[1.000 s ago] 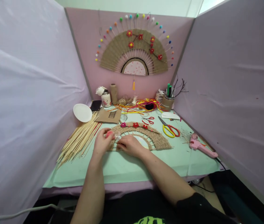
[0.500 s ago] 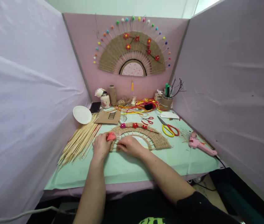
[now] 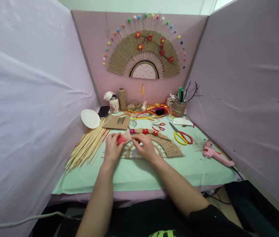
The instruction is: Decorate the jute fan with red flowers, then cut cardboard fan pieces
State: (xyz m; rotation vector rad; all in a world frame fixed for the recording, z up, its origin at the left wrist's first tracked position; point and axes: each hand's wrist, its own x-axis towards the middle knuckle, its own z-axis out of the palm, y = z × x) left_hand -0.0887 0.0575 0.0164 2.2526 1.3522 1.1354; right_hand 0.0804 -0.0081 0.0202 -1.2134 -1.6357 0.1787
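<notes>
Above the left part of a twine-woven fan [image 3: 172, 148] with small red and magenta flowers, my left hand [image 3: 112, 146] is closed on a small clear plastic bag [image 3: 121, 139] with pink-red contents. My right hand [image 3: 144, 146] is at the bag's clear end, its thumb and fingers pinched together at the edge. Whether anything besides the bag is between those fingers is too small to tell. The fan lies on the pale green cloth [image 3: 139, 176], its left part partly covered by my hands.
Bamboo sticks [image 3: 87, 148] and a white plate [image 3: 90, 118] lie left, cardboard [image 3: 117, 121] behind. On the right are red scissors [image 3: 160, 126], yellow-and-red scissors [image 3: 182, 137] and a pink glue gun [image 3: 215, 154]. A decorated fan [image 3: 144, 49] hangs on the back panel.
The bag has been lifted and turned, so more of its clear end shows between my hands. My right hand has moved up to it from lower over the fan. The view has shifted slightly.
</notes>
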